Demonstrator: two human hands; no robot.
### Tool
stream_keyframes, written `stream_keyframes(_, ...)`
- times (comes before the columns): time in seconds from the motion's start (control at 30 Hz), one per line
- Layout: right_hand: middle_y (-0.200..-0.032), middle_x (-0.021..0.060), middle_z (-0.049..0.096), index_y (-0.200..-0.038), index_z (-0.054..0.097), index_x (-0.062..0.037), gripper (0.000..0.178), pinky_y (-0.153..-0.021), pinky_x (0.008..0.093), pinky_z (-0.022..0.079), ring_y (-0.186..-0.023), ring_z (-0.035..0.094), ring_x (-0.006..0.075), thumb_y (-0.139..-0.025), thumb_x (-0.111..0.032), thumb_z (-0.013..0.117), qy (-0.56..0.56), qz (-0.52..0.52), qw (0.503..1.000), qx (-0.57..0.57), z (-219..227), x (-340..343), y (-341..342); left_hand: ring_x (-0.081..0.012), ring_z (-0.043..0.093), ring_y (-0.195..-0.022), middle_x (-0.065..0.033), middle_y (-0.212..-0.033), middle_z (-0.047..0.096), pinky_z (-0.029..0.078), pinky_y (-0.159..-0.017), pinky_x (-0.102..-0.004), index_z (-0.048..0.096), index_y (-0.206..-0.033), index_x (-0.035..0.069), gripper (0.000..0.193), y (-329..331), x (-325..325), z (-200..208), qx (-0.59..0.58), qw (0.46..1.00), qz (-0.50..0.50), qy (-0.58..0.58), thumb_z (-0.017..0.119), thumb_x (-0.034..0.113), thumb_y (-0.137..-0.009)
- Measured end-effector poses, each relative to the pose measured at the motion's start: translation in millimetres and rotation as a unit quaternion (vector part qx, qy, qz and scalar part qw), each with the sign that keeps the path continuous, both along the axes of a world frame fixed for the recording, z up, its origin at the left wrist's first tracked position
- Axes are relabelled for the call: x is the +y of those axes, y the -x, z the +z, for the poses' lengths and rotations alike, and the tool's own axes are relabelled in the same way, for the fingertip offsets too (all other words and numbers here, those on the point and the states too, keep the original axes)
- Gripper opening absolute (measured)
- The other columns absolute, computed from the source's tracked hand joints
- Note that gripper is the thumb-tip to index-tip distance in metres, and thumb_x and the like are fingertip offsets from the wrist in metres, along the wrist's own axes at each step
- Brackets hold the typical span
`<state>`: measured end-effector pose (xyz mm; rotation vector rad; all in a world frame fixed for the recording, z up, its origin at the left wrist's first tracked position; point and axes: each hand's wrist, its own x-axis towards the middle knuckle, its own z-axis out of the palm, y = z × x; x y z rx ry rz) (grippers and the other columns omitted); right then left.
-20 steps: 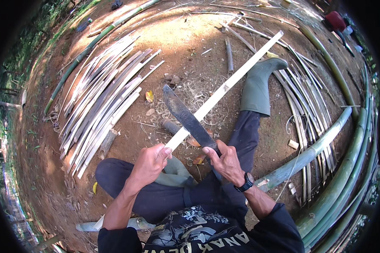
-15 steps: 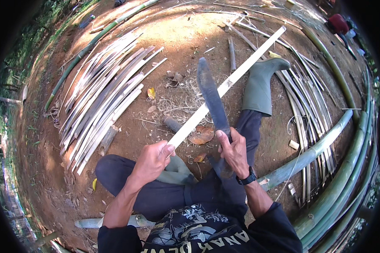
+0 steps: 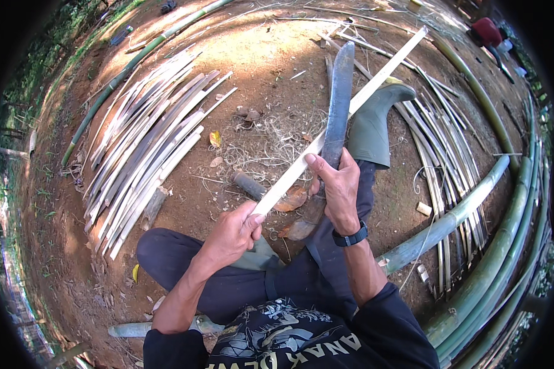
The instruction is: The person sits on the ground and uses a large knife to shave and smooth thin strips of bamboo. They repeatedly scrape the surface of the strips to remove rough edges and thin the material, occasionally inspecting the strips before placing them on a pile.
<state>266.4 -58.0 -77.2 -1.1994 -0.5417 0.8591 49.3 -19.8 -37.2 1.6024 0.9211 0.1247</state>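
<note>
A long pale bamboo strip (image 3: 395, 64) runs slantwise from lower left to upper right in front of me. My left hand (image 3: 229, 234) is closed round its near end, thumb on top. My right hand (image 3: 340, 189) grips a dark-bladed machete (image 3: 340, 92) where blade meets handle, the tip pointing away and the handle end sticking out below my fist. The blade crosses over the strip, and my right thumb lies against the strip near the crossing. How the cutting edge meets the strip cannot be made out. Curly shavings (image 3: 271, 144) lie on the ground beyond my hands.
Many split bamboo strips (image 3: 148, 147) lie piled at left, and another pile (image 3: 449, 166) at right. Thick green bamboo poles (image 3: 486, 283) lie along the right side. My rubber boot (image 3: 375, 132) stretches out beside the strip. A short bamboo piece (image 3: 250, 184) lies between my legs.
My right hand has moved up and forward, and the machete has swung so that its tip points farther right and away. My right thumb now touches the strip. My left hand has shifted slightly right.
</note>
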Motion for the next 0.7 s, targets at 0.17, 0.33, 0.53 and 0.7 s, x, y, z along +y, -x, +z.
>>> stream_keyframes(0.17,-0.069,0.0001,0.055,-0.088,0.056,-0.0014,0.024,-0.04,0.0218,0.04,-0.046,0.05,0.007,-0.083,-0.013,0.075,-0.011,-0.06,0.998,0.005,-3.7,12.8,-23.2,-0.0124,0.061,-0.069,-0.0067,-0.077,0.062,0.05,-0.064,-0.0279,0.052,-0.112,-0.005,0.033,47.8,1.4,3.0,0.078,0.986,-0.008,0.145,0.051,0.026,-0.1)
stream_keyframes(0.33,-0.071,0.0017,0.058,-0.087,0.056,-0.0014,0.024,-0.04,0.0214,0.04,-0.046,0.05,0.0071,-0.082,-0.013,0.077,-0.003,-0.043,0.998,-0.039,2.2,28.9,-45.0,-0.0097,0.054,-0.059,-0.0028,-0.07,0.055,0.044,-0.054,-0.0258,0.057,-0.097,-0.003,0.039,105.7,-35.5,-6.5,0.037,0.971,0.065,0.228,0.05,0.035,-0.1)
stream_keyframes(0.53,-0.059,0.0017,0.056,-0.084,0.055,-0.0029,0.034,-0.038,0.0217,0.038,-0.043,0.05,0.0066,-0.093,-0.035,0.063,0.106,0.047,0.986,-0.121,-1.0,13.6,-60.1,-0.0075,0.044,-0.049,-0.0004,-0.055,0.047,0.034,-0.044,-0.0265,0.056,-0.081,-0.001,0.041,93.8,-43.8,3.2,0.078,0.991,0.112,-0.009,0.048,0.034,-0.101)
stream_keyframes(0.7,-0.053,0.001,0.053,-0.076,0.055,-0.0049,0.044,-0.037,0.0236,0.036,-0.04,0.048,0.0065,-0.094,-0.045,0.058,0.157,0.053,0.966,-0.198,-9.5,-0.7,-63.4,-0.0065,0.04,-0.044,0.0006,-0.049,0.042,0.031,-0.041,-0.0255,0.054,-0.075,0.0,0.047,92.7,-27.8,12.0,0.07,0.985,0.08,-0.137,0.046,0.039,-0.101)
